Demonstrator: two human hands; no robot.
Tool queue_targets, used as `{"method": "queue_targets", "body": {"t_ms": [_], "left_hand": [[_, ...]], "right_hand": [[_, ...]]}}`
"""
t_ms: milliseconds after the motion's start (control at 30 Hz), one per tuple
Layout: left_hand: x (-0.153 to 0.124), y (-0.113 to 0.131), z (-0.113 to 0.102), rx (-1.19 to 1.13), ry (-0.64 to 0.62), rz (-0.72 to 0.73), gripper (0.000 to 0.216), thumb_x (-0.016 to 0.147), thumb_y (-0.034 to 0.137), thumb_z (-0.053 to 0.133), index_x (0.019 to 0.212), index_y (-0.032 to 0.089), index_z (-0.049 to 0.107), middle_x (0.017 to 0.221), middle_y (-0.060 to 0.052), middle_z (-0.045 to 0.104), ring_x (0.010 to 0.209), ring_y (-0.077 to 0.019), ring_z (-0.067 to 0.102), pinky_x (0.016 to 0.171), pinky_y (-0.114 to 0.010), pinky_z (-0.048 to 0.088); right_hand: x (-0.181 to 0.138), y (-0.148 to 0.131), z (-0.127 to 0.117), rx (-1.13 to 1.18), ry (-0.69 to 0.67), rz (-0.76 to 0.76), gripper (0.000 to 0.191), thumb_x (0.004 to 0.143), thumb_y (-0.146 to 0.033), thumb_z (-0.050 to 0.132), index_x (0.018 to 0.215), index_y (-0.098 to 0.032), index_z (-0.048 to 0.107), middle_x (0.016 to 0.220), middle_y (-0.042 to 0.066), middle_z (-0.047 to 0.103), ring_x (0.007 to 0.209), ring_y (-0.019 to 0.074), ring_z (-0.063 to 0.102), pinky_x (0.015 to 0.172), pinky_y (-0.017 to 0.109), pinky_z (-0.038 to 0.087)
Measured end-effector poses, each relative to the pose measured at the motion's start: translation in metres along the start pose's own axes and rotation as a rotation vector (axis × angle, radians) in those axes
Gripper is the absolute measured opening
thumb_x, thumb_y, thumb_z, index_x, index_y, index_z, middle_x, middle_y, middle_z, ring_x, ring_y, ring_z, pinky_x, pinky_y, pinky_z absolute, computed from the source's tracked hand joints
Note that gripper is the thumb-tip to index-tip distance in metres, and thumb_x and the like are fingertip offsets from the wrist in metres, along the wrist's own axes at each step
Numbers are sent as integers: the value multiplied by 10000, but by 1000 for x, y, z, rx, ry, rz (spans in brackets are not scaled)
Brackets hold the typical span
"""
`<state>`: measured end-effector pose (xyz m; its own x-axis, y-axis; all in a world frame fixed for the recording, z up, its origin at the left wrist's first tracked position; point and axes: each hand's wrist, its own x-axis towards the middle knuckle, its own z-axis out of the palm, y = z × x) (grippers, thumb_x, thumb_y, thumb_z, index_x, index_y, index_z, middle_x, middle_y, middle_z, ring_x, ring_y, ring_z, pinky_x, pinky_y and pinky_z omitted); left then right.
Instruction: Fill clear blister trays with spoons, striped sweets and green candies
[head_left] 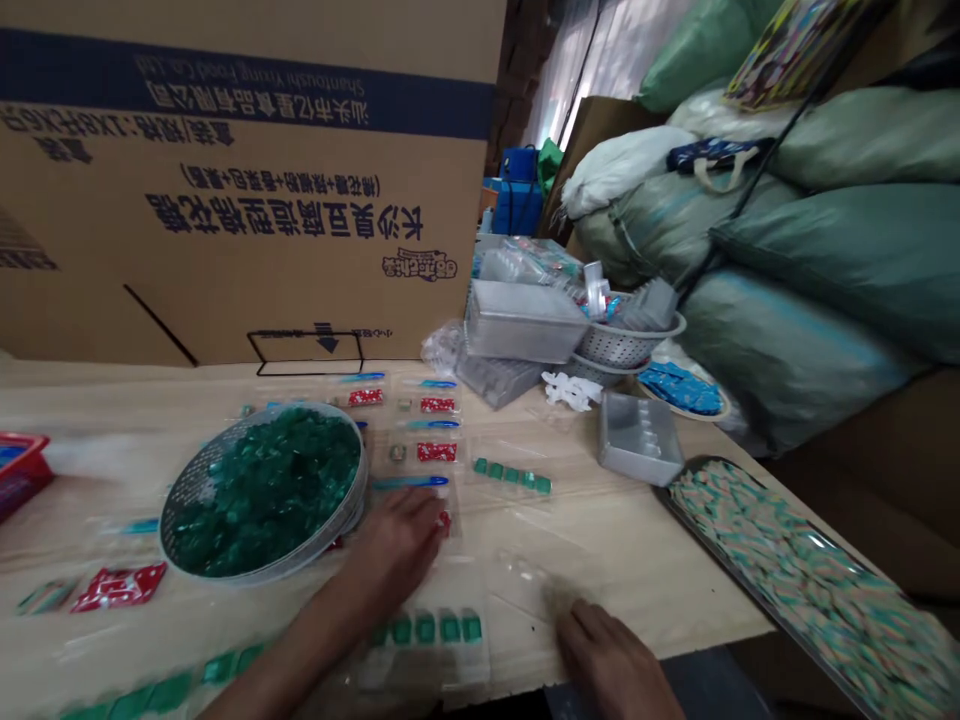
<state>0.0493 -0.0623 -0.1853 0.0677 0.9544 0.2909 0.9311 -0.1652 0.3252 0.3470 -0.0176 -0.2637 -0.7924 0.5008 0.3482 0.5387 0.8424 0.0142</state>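
Observation:
My left hand (pixel 401 530) reaches over a clear plastic tray, its fingers bent together beside a red packet (pixel 445 523) that they mostly cover. A blue stick-shaped piece (pixel 411 482) lies just beyond its knuckles. Near the table's front edge is my right hand (pixel 615 655), fingers curled in at a pale, blurred thing (pixel 559 595) I cannot make out. Under my left forearm lies a row of green cubes (pixel 426 628) in a clear tray. To the left of that hand, a white perforated basket (pixel 176 500) holds many glossy green pieces (pixel 285 480).
A large cardboard carton (pixel 247 200) stands along the back. At back right are clear plastic boxes (pixel 525 320) and a grey colander (pixel 619 345). A metal tray (pixel 750 590) of striped pieces lies at right. Stuffed sacks (pixel 840 270) are piled behind, and a red bin (pixel 26 480) sits far left.

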Motion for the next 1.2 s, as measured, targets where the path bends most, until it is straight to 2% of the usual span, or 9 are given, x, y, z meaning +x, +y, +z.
{"method": "queue_targets", "body": {"t_ms": [100, 200, 367, 600, 700, 800, 967, 1100, 1200], "left_hand": [[-27, -36, -33, 125, 110, -237, 257, 874, 222, 408, 978, 192, 641, 956, -99, 658, 913, -243, 602, 817, -375, 488], [-42, -69, -57, 338, -51, -469, 239, 787, 166, 492, 959, 155, 658, 954, -130, 649, 918, -299, 577, 815, -422, 463], [-49, -82, -67, 344, -263, -423, 234, 756, 57, 461, 743, 166, 667, 840, -101, 643, 878, -256, 561, 818, -384, 435], [-45, -87, -57, 147, -71, -406, 374, 739, 116, 543, 1107, 167, 586, 1092, -102, 609, 1026, -238, 563, 911, -367, 435], [-34, -90, -51, 84, -101, -349, 370, 757, 138, 490, 1119, 158, 564, 1118, -112, 592, 1007, -230, 581, 903, -354, 439], [-24, -96, -45, 69, -98, -376, 203, 751, 183, 447, 901, 182, 584, 920, -62, 615, 806, -212, 614, 759, -320, 465], [-23, -103, -42, -35, 93, -458, 221, 762, 301, 459, 926, 211, 577, 909, -47, 663, 789, -225, 635, 706, -309, 463], [-28, -104, -46, -215, 302, -531, 284, 739, 354, 513, 967, 201, 588, 825, -37, 661, 785, -217, 621, 715, -310, 472], [-29, -103, -48, -441, 444, -569, 294, 715, 353, 545, 950, 181, 587, 738, -9, 616, 708, -173, 596, 657, -274, 467]], "right_hand": [[18, 1, -8, 65, -37, 21, 222, 840, -67, 385, 796, -227, 533, 743, 23, 607, 649, 191, 608, 591, 293, 444], [42, -1, -12, 102, -39, 0, 227, 875, -111, 368, 784, -222, 544, 748, 32, 603, 658, 193, 607, 599, 300, 458], [78, -20, -5, 202, -10, -107, 259, 903, -150, 355, 769, -219, 564, 733, 34, 597, 654, 183, 604, 607, 293, 469], [93, -31, -1, 320, -30, -76, 256, 908, -185, 367, 796, -218, 596, 754, 36, 603, 675, 169, 603, 621, 272, 467], [100, -9, -12, 282, -140, 58, 249, 899, -161, 380, 792, -207, 600, 770, 31, 608, 690, 156, 607, 627, 251, 452], [122, 33, -19, 116, -265, 273, 218, 907, -154, 415, 883, -199, 628, 894, 38, 643, 794, 135, 621, 689, 219, 439], [171, 109, -10, -113, -334, 522, 177, 918, -184, 483, 860, -129, 641, 866, 75, 659, 820, 170, 632, 719, 280, 464], [196, 131, 8, -137, -374, 518, 191, 909, -293, 551, 982, -125, 604, 942, 39, 638, 838, 160, 619, 770, 356, 507], [204, 134, 19, -93, -382, 429, 119, 894, -169, 526, 965, -122, 610, 934, 64, 653, 854, 174, 625, 770, 336, 495]]}}
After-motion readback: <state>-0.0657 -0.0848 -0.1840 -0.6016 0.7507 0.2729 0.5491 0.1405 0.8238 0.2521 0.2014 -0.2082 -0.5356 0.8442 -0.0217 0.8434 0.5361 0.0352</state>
